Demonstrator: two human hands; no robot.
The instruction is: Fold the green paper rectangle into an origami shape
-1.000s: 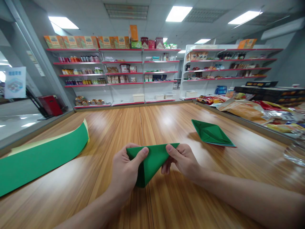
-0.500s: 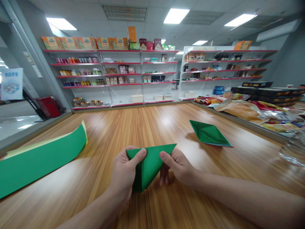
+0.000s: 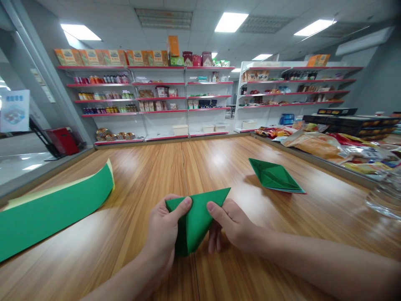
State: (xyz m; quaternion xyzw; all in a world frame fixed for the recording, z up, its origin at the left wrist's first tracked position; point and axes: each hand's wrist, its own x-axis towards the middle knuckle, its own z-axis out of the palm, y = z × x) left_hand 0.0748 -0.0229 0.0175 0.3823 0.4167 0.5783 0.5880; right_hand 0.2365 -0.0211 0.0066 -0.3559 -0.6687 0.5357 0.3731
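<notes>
A folded piece of green paper (image 3: 199,215), roughly a triangle with one point downward, is held above the wooden table between both my hands. My left hand (image 3: 164,230) grips its left side, thumb on the front face, fingers behind and mostly hidden. On the right side, my right hand (image 3: 233,221) pinches the paper near its upper right corner, thumb in front; some fingertips show below the edge. Beyond my right hand lies a folded green paper boat (image 3: 272,174) on the table.
Long green paper sheets (image 3: 59,209) with a yellowish layer curl up at the table's left. A clear glass vessel (image 3: 384,196) stands at the right edge. Packaged snacks (image 3: 316,144) and black boxes (image 3: 351,123) lie beyond the right border. Stocked shelves (image 3: 156,98) line the back of the wooden table (image 3: 134,175).
My right thumb has slid slightly left across the paper, and the paper's lower end has dipped a little. Both hands keep their hold.
</notes>
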